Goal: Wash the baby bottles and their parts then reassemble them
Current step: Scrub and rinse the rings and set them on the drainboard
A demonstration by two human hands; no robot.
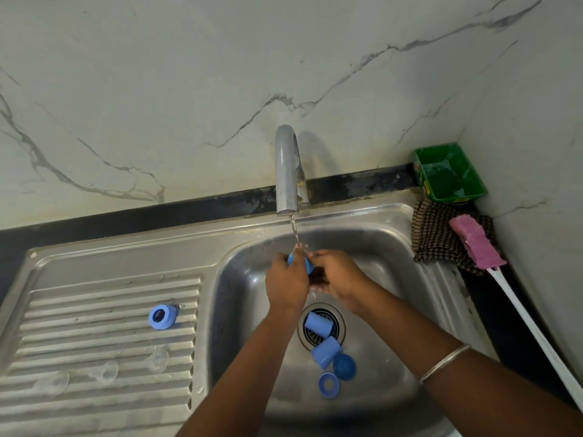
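Under the running tap (287, 171) my left hand (285, 283) grips a blue bottle part (307, 264), probably a collar ring or a cap. My right hand (339, 277) is against the same part, fingers curled at its rim. Water falls onto it. In the sink basin (394, 310) lie two blue caps (318, 323) (326, 353), a blue disc (344, 366) and a blue ring (328, 385) near the drain. Another blue ring (162, 316) sits on the drainboard (94, 310). Three clear teats (157, 359) (104, 372) (52, 383) lie lower on the drainboard.
A green tray (449, 173) stands in the back right corner. Below it lies a checked cloth (438, 238) with a pink bottle brush (476, 241) on it, its white handle running down the right edge. A marble wall rises behind the sink.
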